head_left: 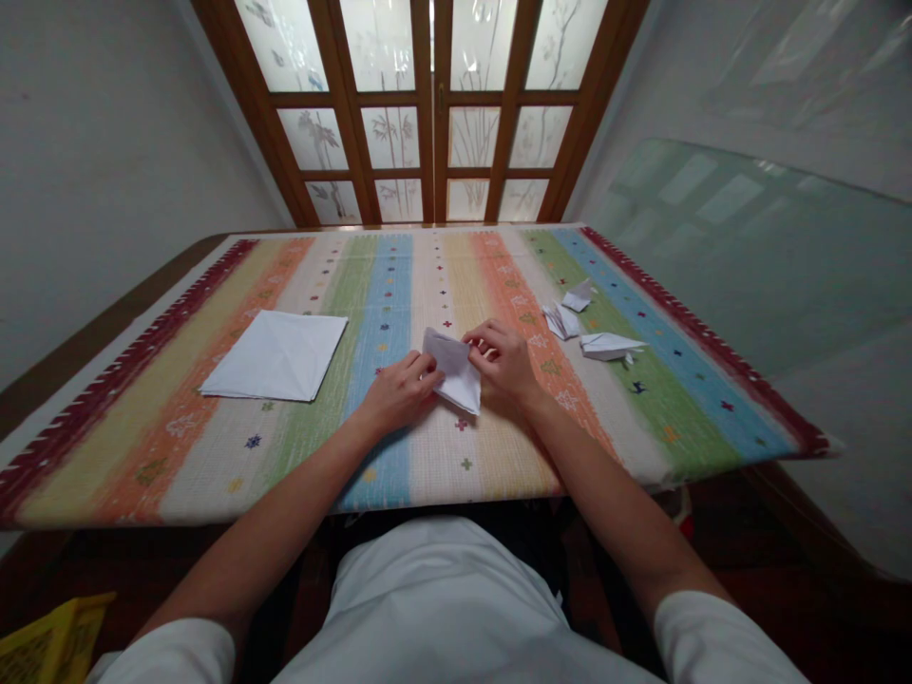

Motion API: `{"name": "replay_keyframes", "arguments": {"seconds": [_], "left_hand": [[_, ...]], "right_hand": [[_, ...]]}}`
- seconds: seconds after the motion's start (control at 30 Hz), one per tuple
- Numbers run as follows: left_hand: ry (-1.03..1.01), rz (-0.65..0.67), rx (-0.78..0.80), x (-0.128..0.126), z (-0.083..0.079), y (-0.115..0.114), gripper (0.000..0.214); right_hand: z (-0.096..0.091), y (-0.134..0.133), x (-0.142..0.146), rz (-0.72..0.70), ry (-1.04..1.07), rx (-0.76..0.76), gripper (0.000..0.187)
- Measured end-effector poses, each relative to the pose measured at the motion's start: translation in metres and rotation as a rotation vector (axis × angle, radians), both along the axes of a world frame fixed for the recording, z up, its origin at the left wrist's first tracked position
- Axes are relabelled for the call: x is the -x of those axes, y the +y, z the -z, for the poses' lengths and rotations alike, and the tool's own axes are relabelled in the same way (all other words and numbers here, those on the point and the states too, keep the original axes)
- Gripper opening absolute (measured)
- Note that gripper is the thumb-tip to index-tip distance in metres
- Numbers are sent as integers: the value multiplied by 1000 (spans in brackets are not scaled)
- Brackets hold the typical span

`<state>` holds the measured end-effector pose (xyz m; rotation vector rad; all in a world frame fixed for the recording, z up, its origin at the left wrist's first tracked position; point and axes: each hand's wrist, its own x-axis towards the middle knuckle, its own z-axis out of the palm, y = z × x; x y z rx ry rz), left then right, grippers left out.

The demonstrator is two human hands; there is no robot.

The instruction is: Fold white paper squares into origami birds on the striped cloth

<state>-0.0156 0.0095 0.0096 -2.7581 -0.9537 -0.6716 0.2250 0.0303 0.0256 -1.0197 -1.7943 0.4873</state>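
Folded white paper [456, 375] — thin, matt, smooth; same matt paper in the flat folded sheet [275, 355] and the small folded paper pieces [561, 321]. Table cover [214, 456] is woven cloth, rough and matt. Window frame [285, 123] is glossy varnished wood, with frosted glass panes [390, 138]. Glass panel [748, 256] at right — smooth, glossy. Shirt [427, 608] is matt cloth.

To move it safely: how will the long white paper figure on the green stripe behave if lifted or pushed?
The folded paper figure is probably very light, so a small push may slide or tip it. Its thin paper looks easy to crush, though creases may stiffen it slightly.
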Motion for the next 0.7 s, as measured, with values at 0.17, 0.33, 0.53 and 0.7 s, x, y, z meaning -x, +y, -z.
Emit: {"name": "replay_keyframes", "arguments": {"seconds": [0.17, 0.33, 0.53, 0.7], "left_hand": [[-96, -12, 67, 3, 0, 2, 12], [-248, -19, 139, 5, 2, 4, 12], [-543, -155, 175, 8, 1, 8, 6], [-772, -208, 354, 8, 3, 10, 21]], "right_hand": [[2, 4, -5, 30, 26, 31, 11], [9, 11, -8, -72, 170, 255, 16], [10, 13, -6, -292, 374, 487, 50], [13, 13, -5, -263, 208, 439, 45]]}}
